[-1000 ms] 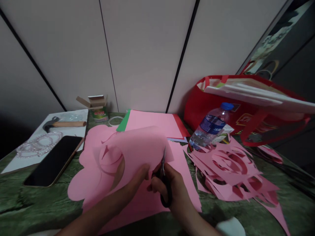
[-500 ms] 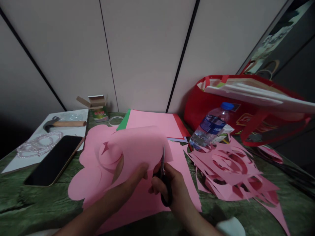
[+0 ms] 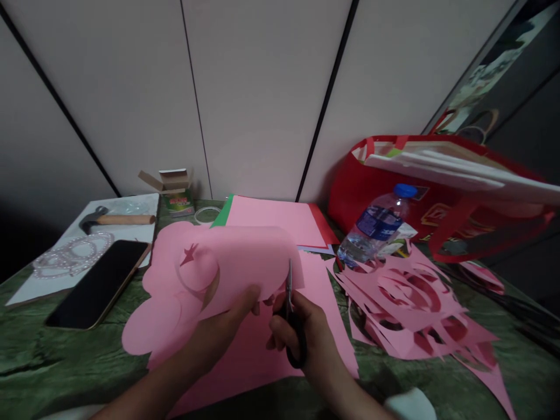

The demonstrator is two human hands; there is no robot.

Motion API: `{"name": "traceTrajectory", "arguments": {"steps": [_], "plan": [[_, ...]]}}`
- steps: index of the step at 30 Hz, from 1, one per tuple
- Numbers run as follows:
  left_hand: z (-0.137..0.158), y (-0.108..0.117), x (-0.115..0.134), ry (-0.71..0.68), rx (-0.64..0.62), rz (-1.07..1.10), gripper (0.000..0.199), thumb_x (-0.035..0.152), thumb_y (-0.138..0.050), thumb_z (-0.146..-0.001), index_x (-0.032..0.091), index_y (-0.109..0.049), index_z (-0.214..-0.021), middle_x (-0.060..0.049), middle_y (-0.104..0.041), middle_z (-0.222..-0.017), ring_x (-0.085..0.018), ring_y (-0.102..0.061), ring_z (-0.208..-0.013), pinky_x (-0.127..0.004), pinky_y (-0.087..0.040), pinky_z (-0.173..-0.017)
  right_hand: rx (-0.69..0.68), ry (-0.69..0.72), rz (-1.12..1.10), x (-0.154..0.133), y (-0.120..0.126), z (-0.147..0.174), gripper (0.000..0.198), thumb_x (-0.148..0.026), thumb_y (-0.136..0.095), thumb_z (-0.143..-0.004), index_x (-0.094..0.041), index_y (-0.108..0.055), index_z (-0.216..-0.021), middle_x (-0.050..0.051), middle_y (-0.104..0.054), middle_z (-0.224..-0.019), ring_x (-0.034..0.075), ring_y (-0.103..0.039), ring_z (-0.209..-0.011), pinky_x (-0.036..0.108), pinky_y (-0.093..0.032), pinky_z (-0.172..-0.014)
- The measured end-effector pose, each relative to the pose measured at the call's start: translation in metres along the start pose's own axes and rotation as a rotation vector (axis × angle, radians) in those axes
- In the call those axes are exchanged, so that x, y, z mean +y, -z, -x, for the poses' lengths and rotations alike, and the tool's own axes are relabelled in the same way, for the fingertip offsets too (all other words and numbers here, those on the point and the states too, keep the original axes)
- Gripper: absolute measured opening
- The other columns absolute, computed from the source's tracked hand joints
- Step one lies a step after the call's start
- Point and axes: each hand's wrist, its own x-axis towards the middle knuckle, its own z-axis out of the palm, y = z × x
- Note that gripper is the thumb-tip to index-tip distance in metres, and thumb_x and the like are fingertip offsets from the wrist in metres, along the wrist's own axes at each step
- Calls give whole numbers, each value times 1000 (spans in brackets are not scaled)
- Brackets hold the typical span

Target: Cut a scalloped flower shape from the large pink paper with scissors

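A sheet of pink paper (image 3: 251,254), curled and partly cut, is pinched in my left hand (image 3: 238,306), thumb on top and other fingers behind it. Black-handled scissors (image 3: 296,338) sit in my right hand (image 3: 301,324), with their blades upright at the sheet's right edge. Under both hands lies a stack of pink paper (image 3: 258,361). Rounded pink cut-outs (image 3: 151,326) rest to the left of the sheet. A small star-shaped hole shows in the curled paper near its left end.
Pink paper scraps (image 3: 406,303) are heaped at the right, beside a tilted water bottle (image 3: 374,227) and a red bag (image 3: 350,181). Coloured sheets (image 3: 271,216) lie behind. A phone (image 3: 98,286), hammer (image 3: 126,219), bead strings (image 3: 72,256) and small box (image 3: 178,198) stand left.
The pink sheet has turned and shifted slightly, its right edge now more rounded against the scissor blades. My left hand has moved a little to the left.
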Motion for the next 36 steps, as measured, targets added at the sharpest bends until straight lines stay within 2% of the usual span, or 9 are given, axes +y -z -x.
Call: {"name": "traceTrajectory", "arguments": {"steps": [5,9,11,14,18,22,26,29,36], "plan": [[1,0,-4,57,12,83,26,42,-55,-74,23,-55,-56,5,-64,-63,-16,-60,-66,-25,-46,-61,-6,-16,-11,2,-1,1,20,-19,-67,-62,-17,-48,-68,-8,-52,-62,2,-46,-34,18,-44,-37],[2,-1,-2,57,-20,165,26,48,-52,-75,24,-60,-71,3,-67,-72,-17,-62,-73,-25,-48,-65,-55,-27,26,3,-1,3,26,-29,-69,-65,-17,-47,-70,-10,-47,-48,5,-48,-34,17,-41,-36],[2,-1,-2,26,-23,145,27,48,-52,-74,24,-59,-65,3,-67,-68,-17,-62,-71,-25,-48,-63,-79,-31,65,2,-1,4,29,-34,-69,-65,-17,-46,-70,-10,-46,-44,7,-50,-36,17,-40,-36],[3,0,-2,90,-24,3,33,49,-52,-73,24,-52,-51,3,-64,-57,-18,-61,-62,-26,-47,-56,-104,-21,84,-1,-1,5,33,-39,-69,-65,-17,-45,-72,-10,-46,-45,7,-49,-37,18,-39,-38],[4,1,-2,162,-59,-102,37,52,-49,-72,24,-53,-47,1,-64,-53,-22,-62,-61,-31,-47,-58,-107,-9,68,-1,-1,5,38,-34,-69,-66,-18,-42,-87,-9,-50,-49,7,-48,-41,18,-38,-42],[5,1,-4,158,-28,-80,29,51,-55,-67,24,-60,-57,-2,-68,-64,-25,-63,-73,-35,-47,-71,-82,-2,30,-3,0,3,47,-23,-74,-62,-19,-39,-93,-9,-51,-55,7,-44,-48,18,-35,-46],[6,2,-7,216,-54,-61,31,53,-56,-66,23,-62,-65,-5,-68,-70,-27,-62,-78,-40,-44,-78,-82,-9,-12,-8,0,2,49,-20,-76,-57,-21,-38,-87,-9,-47,-55,8,-41,-52,18,-35,-48],[7,3,-2,257,-101,-30,33,55,-53,-68,22,-60,-68,-7,-69,-84,-28,-60,-88,-41,-41,-84,-72,-36,-14,-10,-1,1,49,-22,-78,-54,-21,-36,-80,-10,-44,-54,8,-40,-53,18,-35,-48],[9,3,14,250,-135,-3,30,48,-53,-70,23,-48,-52,-5,-68,-81,-25,-61,-83,-37,-44,-80,-74,-35,30,-7,0,0,48,-24,-77,-55,-22,-33,-75,-9,-44,-55,9,-39,-52,19,-34,-47]]}}
